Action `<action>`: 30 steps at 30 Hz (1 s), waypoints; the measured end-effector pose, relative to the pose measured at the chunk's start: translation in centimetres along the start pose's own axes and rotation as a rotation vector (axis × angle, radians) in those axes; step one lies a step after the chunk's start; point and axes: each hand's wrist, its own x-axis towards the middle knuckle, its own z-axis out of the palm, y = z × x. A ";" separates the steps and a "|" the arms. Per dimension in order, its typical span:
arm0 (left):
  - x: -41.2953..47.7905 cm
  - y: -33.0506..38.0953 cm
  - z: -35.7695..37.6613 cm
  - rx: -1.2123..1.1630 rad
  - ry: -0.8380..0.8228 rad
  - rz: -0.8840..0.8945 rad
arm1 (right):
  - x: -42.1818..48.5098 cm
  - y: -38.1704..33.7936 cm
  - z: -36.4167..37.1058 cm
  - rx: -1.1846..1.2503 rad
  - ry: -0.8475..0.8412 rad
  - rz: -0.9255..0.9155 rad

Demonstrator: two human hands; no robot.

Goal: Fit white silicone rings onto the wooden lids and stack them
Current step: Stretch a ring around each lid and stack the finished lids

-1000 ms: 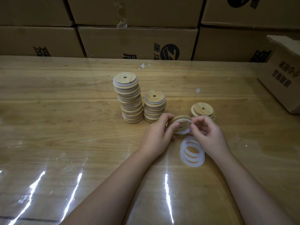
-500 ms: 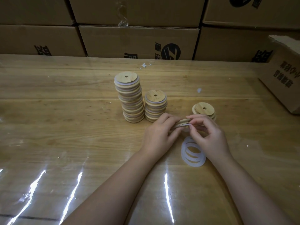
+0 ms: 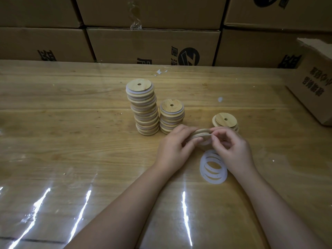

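Both hands hold one wooden lid (image 3: pixel 202 133) edge-on above the table. My left hand (image 3: pixel 173 147) grips its left side with thumb and fingers. My right hand (image 3: pixel 231 146) pinches its right rim, where a white silicone ring (image 3: pixel 204 141) shows under the lid. A tall stack of ringed lids (image 3: pixel 143 109) stands behind, with a shorter stack (image 3: pixel 172 115) to its right. A low pile of bare lids (image 3: pixel 225 120) sits behind my right hand. Loose white rings (image 3: pixel 212 167) lie on the table below my right hand.
The wooden table (image 3: pixel 71 141) has a glossy clear cover. Cardboard boxes (image 3: pixel 152 45) line its far edge. Another box (image 3: pixel 316 83) stands on the table at the right. Small white scraps (image 3: pixel 160 71) lie near the back.
The lid has been tilted from showing its ringed underside to lying nearly flat and edge-on. My right fingers have moved round its rim. The stacks and loose rings have not moved.
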 end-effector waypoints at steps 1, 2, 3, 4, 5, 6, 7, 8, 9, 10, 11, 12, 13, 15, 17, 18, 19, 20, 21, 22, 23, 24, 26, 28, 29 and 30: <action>0.0 0.0 0.0 -0.023 -0.003 -0.007 | 0.0 0.0 0.0 -0.008 0.002 -0.002; 0.1 0.0 -0.1 -0.043 -0.006 -0.013 | 0.0 0.0 0.0 -0.017 0.005 -0.005; 0.1 0.0 -0.1 -0.056 -0.009 -0.018 | 0.0 0.0 0.0 -0.026 0.008 -0.005; 0.1 0.1 -0.2 -0.064 -0.011 -0.022 | 0.0 0.0 0.0 -0.033 0.010 0.001; 0.2 0.1 -0.2 -0.070 -0.014 -0.027 | 0.0 0.0 0.0 -0.036 0.011 0.012; 0.2 0.1 -0.2 -0.076 -0.016 -0.034 | 0.1 0.1 0.0 -0.035 0.010 0.024; 0.2 0.1 -0.2 -0.083 -0.019 -0.041 | 0.1 0.1 -0.1 -0.029 0.007 0.034; 0.2 0.1 -0.2 -0.091 -0.020 -0.048 | 0.1 0.1 -0.1 -0.024 0.001 0.041; 0.2 0.0 -0.2 -0.097 -0.018 -0.054 | 0.1 0.0 -0.2 -0.019 -0.010 0.047; 0.2 0.0 -0.3 -0.101 -0.016 -0.060 | 0.1 0.0 -0.3 -0.009 -0.029 0.057; 0.2 0.0 -0.3 -0.102 -0.016 -0.066 | 0.1 0.0 -0.3 0.013 -0.048 0.076; 0.2 -0.1 -0.3 -0.102 -0.019 -0.071 | 0.0 0.1 -0.4 0.046 -0.065 0.102; 0.2 -0.2 -0.3 -0.101 -0.022 -0.073 | 0.0 0.2 -0.5 0.079 -0.077 0.129; 0.2 -0.2 -0.2 -0.102 -0.025 -0.065 | 0.0 0.3 -0.6 0.115 -0.096 0.161; 0.2 -0.4 -0.2 -0.107 -0.025 -0.052 | 0.0 0.4 -0.6 0.129 -0.120 0.172; 0.2 -0.5 -0.1 -0.109 -0.025 -0.043 | 0.0 0.4 -0.6 0.137 -0.128 0.176; 0.2 -0.5 0.0 -0.114 -0.024 -0.036 | 0.0 0.4 -0.5 0.153 -0.127 0.184; 0.2 -0.6 0.1 -0.123 -0.021 -0.030 | 0.0 0.4 -0.5 0.178 -0.119 0.198; 0.2 -0.7 0.2 -0.133 -0.016 -0.026 | 0.1 0.4 -0.4 0.203 -0.106 0.213; 0.2 -0.8 0.3 -0.138 -0.011 -0.021 | 0.1 0.4 -0.4 0.220 -0.096 0.223; 0.2 -0.8 0.3 -0.137 -0.008 -0.016 | 0.1 0.4 -0.4 0.226 -0.093 0.226; 0.2 -0.9 0.3 -0.134 -0.008 -0.011 | 0.1 0.3 -0.4 0.231 -0.093 0.227; 0.2 -1.0 0.4 -0.122 -0.008 -0.007 | 0.0 0.3 -0.4 0.239 -0.085 0.227; 0.2 -0.9 0.4 -0.107 -0.005 -0.011 | 0.0 0.2 -0.3 0.229 -0.055 0.212; 0.2 -0.9 0.4 -0.097 -0.008 -0.014 | 0.0 0.2 -0.3 0.219 -0.036 0.195; 0.2 -0.8 0.5 -0.079 -0.011 -0.017 | 0.0 0.2 -0.3 0.203 -0.019 0.175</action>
